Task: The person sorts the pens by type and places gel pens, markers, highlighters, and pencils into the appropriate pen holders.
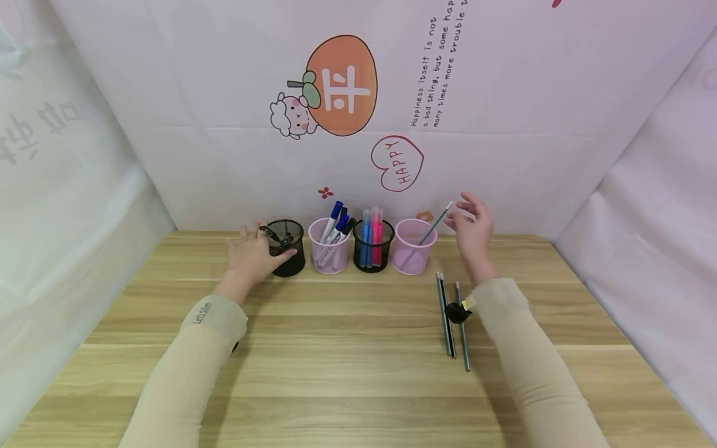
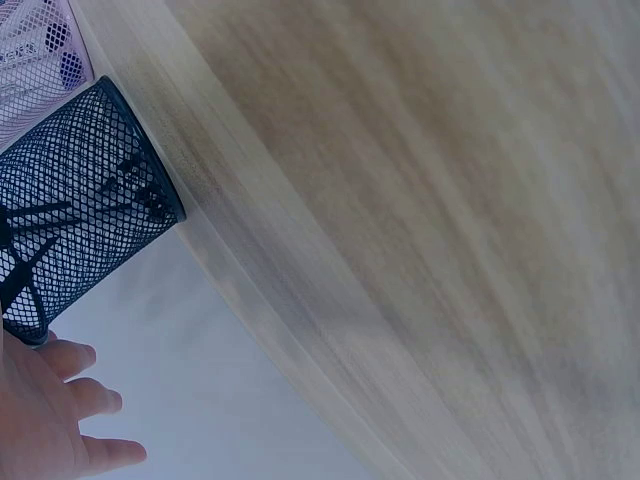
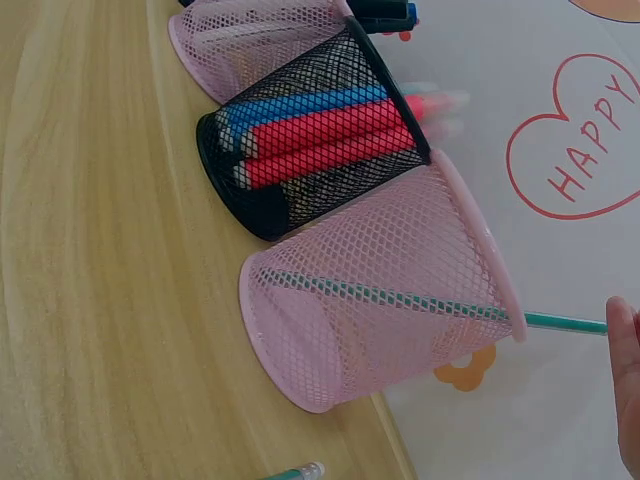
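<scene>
My right hand is beside the top of a green pencil that leans in a pink mesh pen cup, its fingers loosely bent. In the right wrist view the pencil slants across the inside of the cup, its upper end meeting the edge of a finger. My left hand rests against a black mesh pen cup, thumb across its front and the other fingers spread straight at its left side. Dark slim items stick up inside that cup.
Between these cups stand a pink mesh cup of whiteboard markers and a black mesh cup of blue and pink highlighters. Several pencils lie on the wooden table beneath my right wrist. A printed white cloth hangs behind.
</scene>
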Available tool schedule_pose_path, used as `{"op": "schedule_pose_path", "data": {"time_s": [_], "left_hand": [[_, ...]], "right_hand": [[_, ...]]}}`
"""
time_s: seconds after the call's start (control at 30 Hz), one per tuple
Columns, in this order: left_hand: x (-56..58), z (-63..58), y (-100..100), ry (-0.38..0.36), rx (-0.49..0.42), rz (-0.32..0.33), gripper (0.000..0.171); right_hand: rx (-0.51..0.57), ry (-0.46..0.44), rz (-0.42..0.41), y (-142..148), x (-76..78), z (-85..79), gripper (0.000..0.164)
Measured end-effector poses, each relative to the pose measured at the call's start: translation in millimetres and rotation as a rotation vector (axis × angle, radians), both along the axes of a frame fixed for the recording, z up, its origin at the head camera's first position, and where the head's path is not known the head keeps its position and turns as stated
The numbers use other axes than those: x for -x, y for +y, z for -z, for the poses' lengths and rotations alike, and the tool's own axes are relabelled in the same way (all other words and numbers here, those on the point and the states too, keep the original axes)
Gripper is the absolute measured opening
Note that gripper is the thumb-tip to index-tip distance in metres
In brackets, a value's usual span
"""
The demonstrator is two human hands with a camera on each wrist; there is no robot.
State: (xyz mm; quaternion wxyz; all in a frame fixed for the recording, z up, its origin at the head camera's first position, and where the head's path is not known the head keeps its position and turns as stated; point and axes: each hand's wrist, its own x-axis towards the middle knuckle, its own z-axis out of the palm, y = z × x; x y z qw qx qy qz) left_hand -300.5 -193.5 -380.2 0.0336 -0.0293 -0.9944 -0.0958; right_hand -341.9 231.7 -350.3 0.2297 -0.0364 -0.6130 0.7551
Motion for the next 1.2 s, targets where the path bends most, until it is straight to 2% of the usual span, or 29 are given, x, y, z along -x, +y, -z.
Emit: {"op": "schedule_pose_path", "data": {"time_s": [0.17, 0.43, 0.63, 0.83, 0.97, 1.2], "left_hand": [[-0.6, -1.9, 1, 0.006, 0.004, 0.001, 0.108], [-0.8, -3.3, 2, 0.009, 0.001, 0.003, 0.106], [-0.8, -2.9, 1, 0.017, -0.006, 0.000, 0.103], [-1.7, -1.9, 1, 0.003, -0.003, -0.002, 0.101], [-1.8, -1.3, 1, 0.003, 0.001, -0.004, 0.104], [-0.9, -1.2, 1, 0.014, -0.001, 0.000, 0.108]], "right_hand": [[-0.009, -0.014, -0.040, 2, -2.3, 2.9, 0.051], [-0.065, -0.033, -0.116, 11, -9.3, 0.9, 0.036], [-0.092, -0.030, -0.143, 20, -16.9, -0.7, 0.034], [-0.126, -0.057, -0.163, 29, -24.8, 6.2, 0.031], [-0.172, -0.075, -0.177, 35, -28.3, 11.2, 0.032], [-0.276, -0.110, -0.232, 43, -33.7, 16.3, 0.044]]}}
